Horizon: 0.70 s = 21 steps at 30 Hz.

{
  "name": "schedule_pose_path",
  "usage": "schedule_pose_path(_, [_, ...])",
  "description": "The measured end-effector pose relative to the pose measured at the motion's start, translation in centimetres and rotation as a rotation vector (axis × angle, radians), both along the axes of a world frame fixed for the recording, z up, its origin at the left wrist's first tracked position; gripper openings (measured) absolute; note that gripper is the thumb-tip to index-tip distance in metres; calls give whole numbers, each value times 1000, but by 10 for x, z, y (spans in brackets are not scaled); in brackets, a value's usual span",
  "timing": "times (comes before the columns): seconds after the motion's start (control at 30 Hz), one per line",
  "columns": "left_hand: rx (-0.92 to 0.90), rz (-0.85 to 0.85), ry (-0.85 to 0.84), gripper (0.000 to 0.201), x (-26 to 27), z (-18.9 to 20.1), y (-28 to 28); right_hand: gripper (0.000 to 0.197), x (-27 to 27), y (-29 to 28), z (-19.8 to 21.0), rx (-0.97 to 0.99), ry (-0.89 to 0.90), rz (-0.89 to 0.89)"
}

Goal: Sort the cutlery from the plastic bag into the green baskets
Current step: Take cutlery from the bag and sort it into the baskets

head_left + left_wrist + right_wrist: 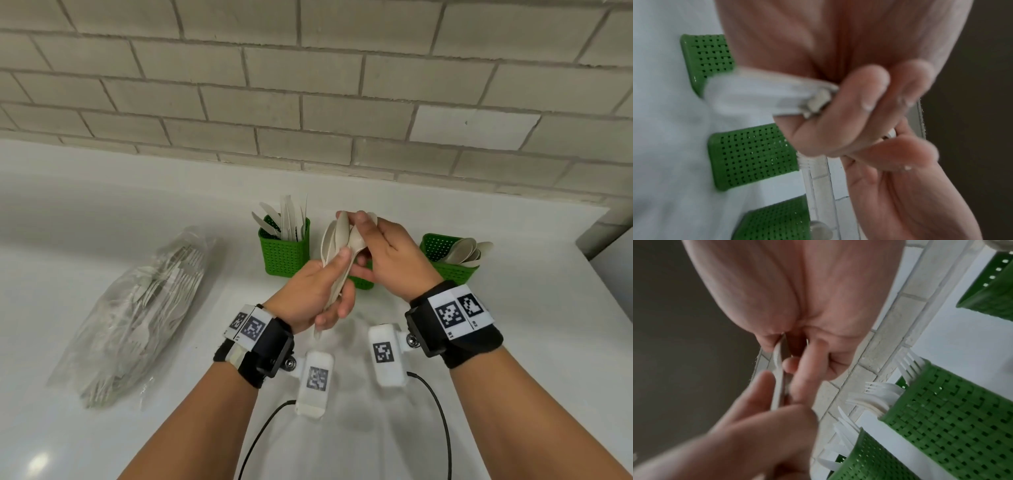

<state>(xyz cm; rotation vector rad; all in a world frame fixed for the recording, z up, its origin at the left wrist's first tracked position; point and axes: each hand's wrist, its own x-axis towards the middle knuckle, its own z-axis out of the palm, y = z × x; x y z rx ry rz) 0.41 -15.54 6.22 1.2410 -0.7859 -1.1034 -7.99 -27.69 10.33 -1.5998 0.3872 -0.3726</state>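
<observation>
My left hand (337,291) grips a bundle of pale spoons (337,246) by the handles, bowls up, above the counter in front of the baskets. My right hand (352,222) pinches the bowls at the top of the bundle. In the right wrist view its fingers (807,363) pinch a spoon (778,369). The left green basket (284,253) holds knives. The right basket (448,270) holds spoons. The middle basket (363,282) is mostly hidden behind my hands; the right wrist view shows forks (879,391) in it. The plastic bag (137,308) of cutlery lies at the left.
The white counter (513,342) ends at a brick wall (308,102) just behind the baskets, and its right edge (613,301) is close to the right basket. Black cables (442,411) hang from my wrist cameras over the near counter.
</observation>
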Motion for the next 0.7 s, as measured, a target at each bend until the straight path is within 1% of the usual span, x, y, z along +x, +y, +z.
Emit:
schedule_pose_path(0.07, [-7,-27,62,63,-2,0,3,48,-1,3,0,12,15,18])
schedule_pose_path(0.13, [-6,-41,130,73,-3,-1,5,47,-3,4,2,-23,-2,0])
schedule_pose_path(0.23, [10,-58,187,71,-6,2,8,55,-4,1,0,-222,-27,-12])
schedule_pose_path(0.27, [18,-65,187,70,-8,3,9,58,-4,1,-1,-247,-25,6])
schedule_pose_path(0.37, [34,-86,175,72,-13,5,11,66,-3,-2,-4,-270,-18,42])
schedule_pose_path(0.53, [25,-130,208,75,-14,9,14,73,-1,-8,-5,-291,-44,-49])
schedule_pose_path(0.57, [25,-130,213,75,-14,9,14,70,-1,-7,-5,-275,-54,-48])
schedule_pose_path(0.63, [24,-126,220,74,-14,9,14,56,-1,-3,-3,-254,-76,-20])
schedule_pose_path(0.7, [24,-116,222,72,-15,9,13,44,-1,-1,-3,-282,-69,16])
